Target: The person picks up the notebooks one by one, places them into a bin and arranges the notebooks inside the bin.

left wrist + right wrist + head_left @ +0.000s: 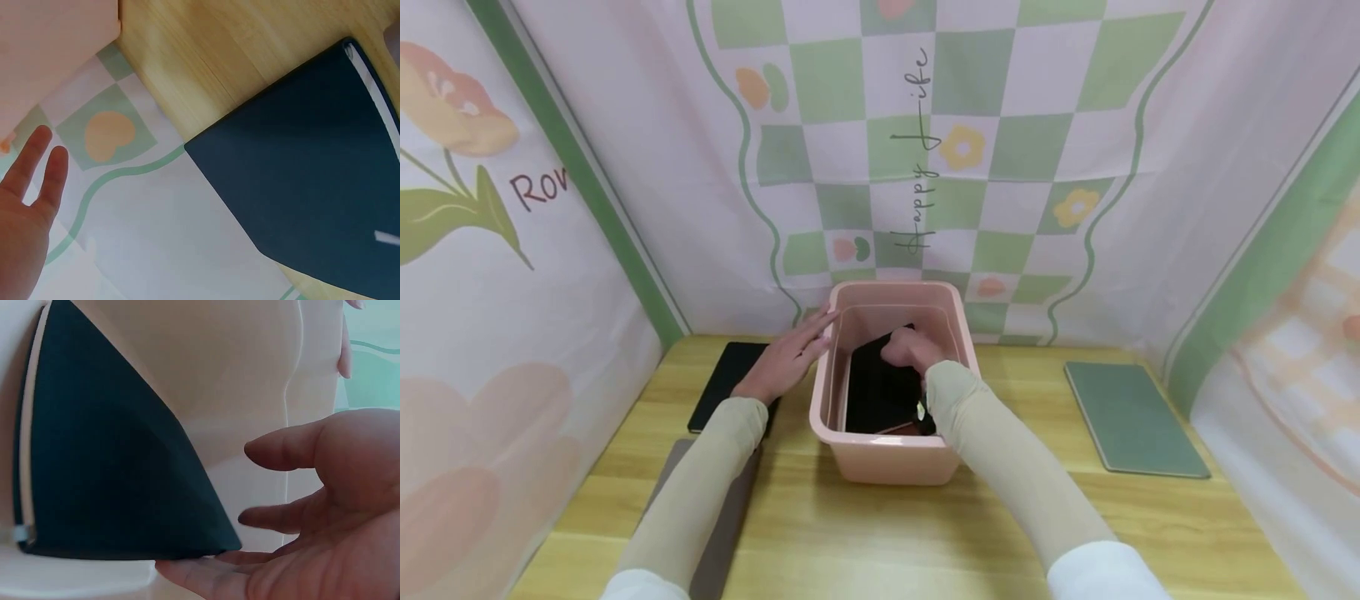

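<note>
A pink plastic bin (891, 467) stands in the middle of the wooden table. Inside it a black notebook (880, 392) leans tilted against the wall. My right hand (908, 348) reaches down into the bin over this notebook. In the right wrist view the right hand (250, 487) has relaxed, spread fingers, and one fingertip touches the lower corner of the black notebook (106, 462). My left hand (790, 354) lies with straight fingers against the bin's left rim. In the left wrist view the left hand (28, 206) holds nothing.
A second dark notebook (726, 379) lies on the table left of the bin, seen also as the dark notebook (312, 181). A grey notebook (670, 475) lies under my left forearm. A green notebook (1131, 417) lies at the right. Patterned cloth walls close in three sides.
</note>
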`<state>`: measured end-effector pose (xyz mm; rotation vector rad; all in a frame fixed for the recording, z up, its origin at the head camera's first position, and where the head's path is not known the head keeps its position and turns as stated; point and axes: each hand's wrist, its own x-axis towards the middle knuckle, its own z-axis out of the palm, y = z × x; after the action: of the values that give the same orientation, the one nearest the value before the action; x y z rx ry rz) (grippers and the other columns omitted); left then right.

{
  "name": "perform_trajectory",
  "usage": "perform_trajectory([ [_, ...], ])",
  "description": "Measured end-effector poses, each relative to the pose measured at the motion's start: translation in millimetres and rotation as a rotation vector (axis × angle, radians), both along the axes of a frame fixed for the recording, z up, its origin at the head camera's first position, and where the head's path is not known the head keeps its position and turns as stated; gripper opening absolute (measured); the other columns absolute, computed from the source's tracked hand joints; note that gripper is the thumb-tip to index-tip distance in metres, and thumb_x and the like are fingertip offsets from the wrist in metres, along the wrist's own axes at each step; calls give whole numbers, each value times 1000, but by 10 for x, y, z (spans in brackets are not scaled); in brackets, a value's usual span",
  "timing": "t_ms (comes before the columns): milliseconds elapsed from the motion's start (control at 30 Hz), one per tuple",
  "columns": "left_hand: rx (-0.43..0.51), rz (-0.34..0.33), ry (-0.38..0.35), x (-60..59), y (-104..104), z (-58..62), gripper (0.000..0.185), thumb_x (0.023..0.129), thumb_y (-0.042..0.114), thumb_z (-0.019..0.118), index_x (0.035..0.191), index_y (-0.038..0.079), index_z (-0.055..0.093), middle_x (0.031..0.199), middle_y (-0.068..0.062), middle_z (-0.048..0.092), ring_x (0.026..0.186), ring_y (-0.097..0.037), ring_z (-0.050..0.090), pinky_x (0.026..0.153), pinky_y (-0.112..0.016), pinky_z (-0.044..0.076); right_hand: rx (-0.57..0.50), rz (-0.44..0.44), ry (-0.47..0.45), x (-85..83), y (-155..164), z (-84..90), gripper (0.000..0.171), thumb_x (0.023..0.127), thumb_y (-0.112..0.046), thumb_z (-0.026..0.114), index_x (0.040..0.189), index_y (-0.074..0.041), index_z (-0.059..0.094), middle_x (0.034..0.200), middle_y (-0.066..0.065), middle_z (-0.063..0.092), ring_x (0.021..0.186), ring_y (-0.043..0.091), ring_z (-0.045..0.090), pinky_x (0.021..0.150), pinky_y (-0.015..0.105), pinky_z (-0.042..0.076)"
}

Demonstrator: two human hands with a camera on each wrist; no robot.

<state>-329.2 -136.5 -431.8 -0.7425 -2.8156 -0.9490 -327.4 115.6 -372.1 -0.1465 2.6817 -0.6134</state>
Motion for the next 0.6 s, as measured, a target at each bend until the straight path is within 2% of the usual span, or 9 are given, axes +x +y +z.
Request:
perform_trajectory([
  [67, 1, -5, 8, -10, 4, -16, 55, 106, 63, 28, 159, 49, 23, 169, 28, 10, 159, -24, 22, 125, -60, 25, -15, 9, 2, -8, 7, -9, 33, 95, -20, 47, 117, 0, 61, 128, 15, 60, 100, 27, 50, 86, 36, 44],
  [167, 1, -7, 2, -16, 10, -39, 54, 106, 63, 28, 158, 51, 22, 168, 29, 10, 159, -22, 22, 125, -59, 25, -45, 32, 42, -27, 5, -37, 15, 92, -19, 52, 88, -5, 56, 96, 11, 56, 82, 24, 49, 75, 31, 41],
  [233, 2, -7, -6, -13, 12, -42, 53, 106, 64, 28, 158, 53, 22, 167, 31, 9, 159, -21, 21, 125, -59, 25, -63, 49, 71, -37, -6, -52, 20, 90, -19, 56, 73, -11, 49, 80, 4, 49, 72, 21, 47, 69, 29, 41],
  [300, 2, 4, -18, -6, 10, -36, 53, 105, 67, 28, 156, 56, 21, 166, 33, 9, 159, -20, 21, 125, -59, 25, -62, 74, 97, -44, -23, -54, 28, 89, -19, 58, 66, -14, 44, 70, 1, 42, 65, 19, 46, 65, 28, 41],
  [367, -1, 15, -16, -2, 5, -26, 53, 104, 68, 27, 156, 57, 22, 166, 34, 9, 159, -20, 22, 125, -60, 25, -29, 109, 125, -45, -41, -40, 25, 89, -21, 58, 68, -12, 49, 72, 1, 47, 68, 19, 48, 69, 29, 46],
  [433, -3, 21, -11, -1, 1, -17, 54, 104, 68, 27, 156, 56, 22, 166, 33, 10, 159, -21, 22, 125, -60, 26, 40, 150, 153, -50, -49, -22, 21, 91, -22, 56, 79, -6, 59, 83, 6, 59, 78, 22, 53, 81, 34, 51],
  [533, -7, 17, -6, -2, 4, -6, 54, 105, 67, 27, 157, 54, 23, 167, 31, 10, 159, -21, 22, 125, -60, 25, 149, 180, 204, -108, -47, -69, 32, 91, -26, 55, 104, 1, 68, 107, 15, 69, 94, 26, 60, 97, 42, 51],
  [600, -9, 12, -7, -3, 12, -1, 54, 105, 66, 27, 157, 54, 22, 167, 31, 9, 159, -21, 22, 125, -60, 25, 230, 193, 243, -141, -46, -98, 42, 92, -31, 56, 116, 2, 68, 121, 19, 69, 105, 29, 62, 105, 46, 49],
])
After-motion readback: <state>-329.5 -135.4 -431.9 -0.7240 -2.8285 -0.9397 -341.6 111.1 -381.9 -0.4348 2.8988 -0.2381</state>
